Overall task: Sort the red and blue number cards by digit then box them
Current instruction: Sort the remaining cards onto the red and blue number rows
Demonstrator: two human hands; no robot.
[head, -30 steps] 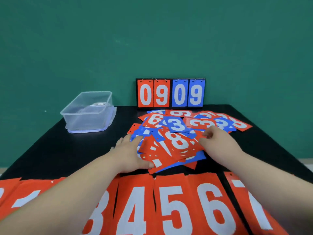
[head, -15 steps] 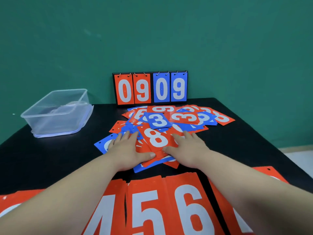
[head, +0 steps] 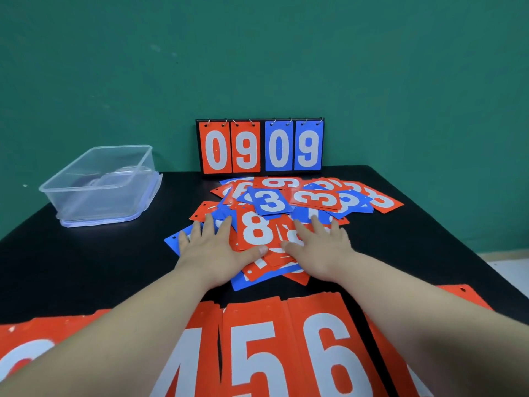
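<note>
**Spreading the loose pile to find the next digit**

The red 8 card (head: 255, 231) lies face up at the near edge of the mixed pile of red and blue cards (head: 289, 207), which covers the middle of the black table (head: 86, 267). Just behind the 8 sits a blue 3 card (head: 270, 200), and beside that a red 3 card (head: 316, 198) turned sideways. The left hand (head: 213, 247) presses flat on the pile just left of the 8, fingers spread, thumb tip touching the card's lower edge. The right hand (head: 317, 245) lies flat just right of the 8, over a second red card whose digit is mostly covered. Both hands are open and flat; neither pinches anything.

The step in hand looks like fanning the heap so single digits show. To do it well, slide with light palm pressure outward from the 8, so cards shear apart rather than drag in clumps. Then lift 1 card by a free edge, since these thin slick cards likely cling together.

Nearer the person than the 8, a sorted row of red cards (head: 282, 348) shows 4, 5 and 6; its ends are hidden by the arms. The 8 probably belongs to the right of that 6.

Far left of the 8 stands the clear plastic box (head: 98, 186), with no number cards in it. Behind the pile, the flip scoreboard (head: 260, 146) reads 0909.
</note>
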